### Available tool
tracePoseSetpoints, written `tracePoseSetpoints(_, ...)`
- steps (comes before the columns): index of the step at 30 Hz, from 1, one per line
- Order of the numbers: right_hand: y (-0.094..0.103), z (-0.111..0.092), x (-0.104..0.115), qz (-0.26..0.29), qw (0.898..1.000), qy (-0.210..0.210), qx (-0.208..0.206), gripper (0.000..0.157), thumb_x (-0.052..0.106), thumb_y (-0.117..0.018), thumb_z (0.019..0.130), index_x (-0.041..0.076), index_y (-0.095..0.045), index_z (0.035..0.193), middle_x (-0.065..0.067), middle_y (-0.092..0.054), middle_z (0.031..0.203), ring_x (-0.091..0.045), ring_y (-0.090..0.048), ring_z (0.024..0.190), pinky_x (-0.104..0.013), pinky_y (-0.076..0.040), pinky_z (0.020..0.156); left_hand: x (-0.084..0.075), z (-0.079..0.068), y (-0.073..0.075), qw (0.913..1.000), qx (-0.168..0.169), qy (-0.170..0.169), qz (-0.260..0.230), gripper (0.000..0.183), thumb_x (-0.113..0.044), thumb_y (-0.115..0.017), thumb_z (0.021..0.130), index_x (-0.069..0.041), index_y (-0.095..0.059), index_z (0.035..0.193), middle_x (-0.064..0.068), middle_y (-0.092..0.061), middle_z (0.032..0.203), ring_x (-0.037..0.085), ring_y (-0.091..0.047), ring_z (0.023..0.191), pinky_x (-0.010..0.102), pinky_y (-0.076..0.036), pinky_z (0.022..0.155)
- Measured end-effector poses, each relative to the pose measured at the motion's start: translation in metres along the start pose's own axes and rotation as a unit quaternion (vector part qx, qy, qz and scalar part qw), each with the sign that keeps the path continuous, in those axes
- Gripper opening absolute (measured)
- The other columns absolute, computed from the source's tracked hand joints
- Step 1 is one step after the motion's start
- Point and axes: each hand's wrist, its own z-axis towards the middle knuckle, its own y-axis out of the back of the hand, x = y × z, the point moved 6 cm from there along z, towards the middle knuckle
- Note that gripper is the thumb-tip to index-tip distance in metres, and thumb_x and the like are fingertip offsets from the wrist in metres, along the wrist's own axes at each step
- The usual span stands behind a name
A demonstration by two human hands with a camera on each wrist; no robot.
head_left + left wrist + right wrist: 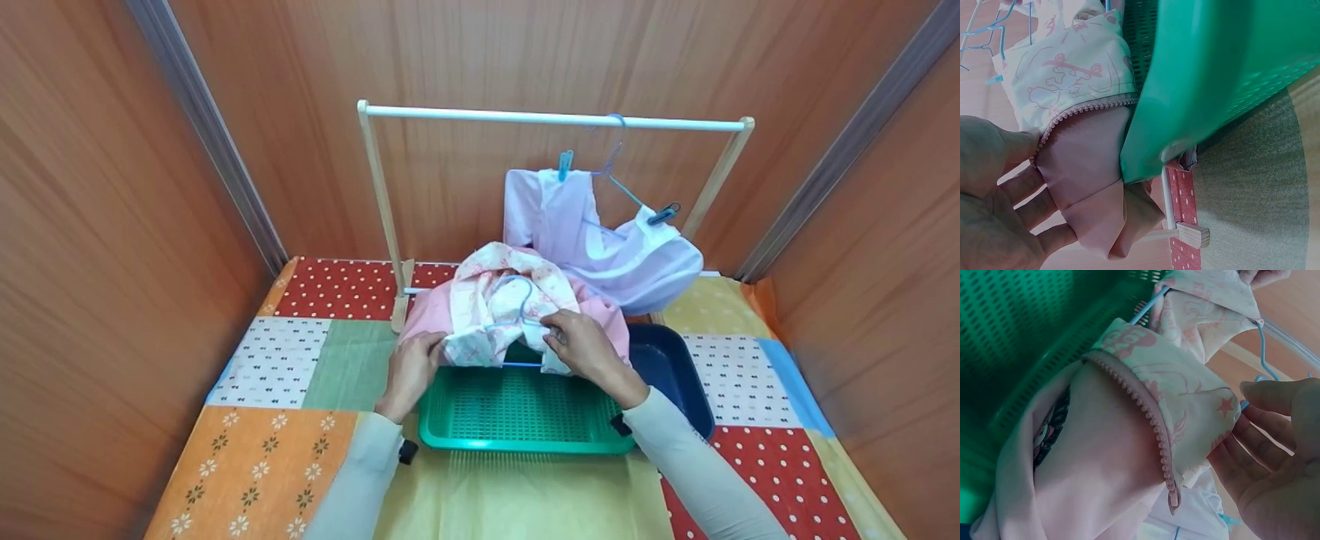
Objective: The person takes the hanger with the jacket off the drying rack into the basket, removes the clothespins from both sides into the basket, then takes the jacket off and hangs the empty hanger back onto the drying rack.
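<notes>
A pink zip-up jacket (427,309) with a white, pink-printed lining (480,349) lies over the back of a green basket (525,444). A blue clothes hanger (527,291) is partly tucked inside it, with its hook standing up out of the lining. My left hand (412,366) pinches the jacket's left front edge beside the zip; in the left wrist view the zip teeth (1067,115) run up to the thumb. On the other side, my right hand (589,346) pinches the lining's edge at the hanger's arm. The hanger's lower bar shows between the two fronts.
Behind, a white-barred wooden rack (480,115) carries a pale lilac shirt (562,217) on a hanger, held by a light blue clothespin (565,165) and a dark one (664,214). A navy tray (679,375) sits right of the basket. Patchwork cloth (262,450) covers the table.
</notes>
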Motion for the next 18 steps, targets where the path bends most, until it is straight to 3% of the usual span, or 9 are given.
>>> tracePoseSetpoints(12, -0.002, -0.003, -0.009, -0.029, 0.999, -0.038, 0.024, 0.02, 0.017, -0.074, 0.088, 0.006, -0.075, 0.104, -0.009, -0.074, 0.101, -0.024, -0.07, 0.091, -0.042, -0.056, 0.08, -0.001, -0.003, 0.001, 1.0, -0.003, -0.008, 0.005, 0.021, -0.014, -0.063, 0.096, -0.01, -0.074, 0.113, 0.006, -0.074, 0.096, 0.02, -0.068, 0.085, 0.041, -0.057, 0.082)
tracePoseSetpoints(18, 0.001, -0.006, -0.011, -0.056, 0.998, -0.036, 0.001, 0.014, 0.019, -0.075, 0.088, 0.007, -0.076, 0.095, -0.008, -0.073, 0.091, -0.023, -0.069, 0.083, -0.042, -0.056, 0.074, -0.003, -0.004, 0.003, 1.0, -0.005, -0.006, -0.003, 0.022, -0.014, -0.063, 0.096, -0.01, -0.074, 0.114, 0.007, -0.075, 0.103, 0.023, -0.07, 0.093, 0.043, -0.056, 0.086)
